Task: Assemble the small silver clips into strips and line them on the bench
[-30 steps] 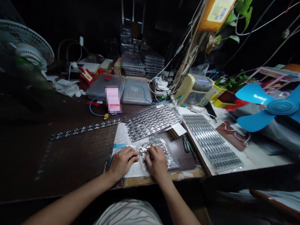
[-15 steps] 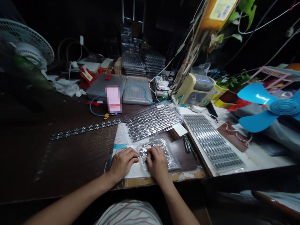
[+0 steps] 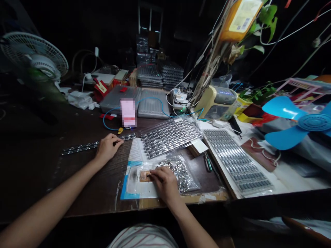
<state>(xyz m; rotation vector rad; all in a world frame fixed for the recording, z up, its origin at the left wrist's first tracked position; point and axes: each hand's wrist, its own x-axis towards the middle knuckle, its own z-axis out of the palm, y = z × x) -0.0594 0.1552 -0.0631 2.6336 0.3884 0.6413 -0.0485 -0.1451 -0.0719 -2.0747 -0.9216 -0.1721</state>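
Observation:
My left hand is over the long dark strip set with shiny metal parts, covering its middle. Its thumb and fingertips are pinched together; anything between them is too small to make out. My right hand pinches at the edge of a small brown block on a white sheet with blue edges. A dark speck shows at those fingertips, its kind unclear. Right beside this hand lies a clear plastic bag of small shiny metal parts. Behind it, a clear tray holds rows of similar parts.
At the right lies another filled tray, with a green-handled tool near it. A phone-like pink panel stands behind the strip. Grey cases, a cream machine and a blue-bladed fan stand farther off.
My left hand has moved from the white sheet up and left to the dark strip. My right hand has shifted slightly left off the metal parts to the brown block, now uncovered.

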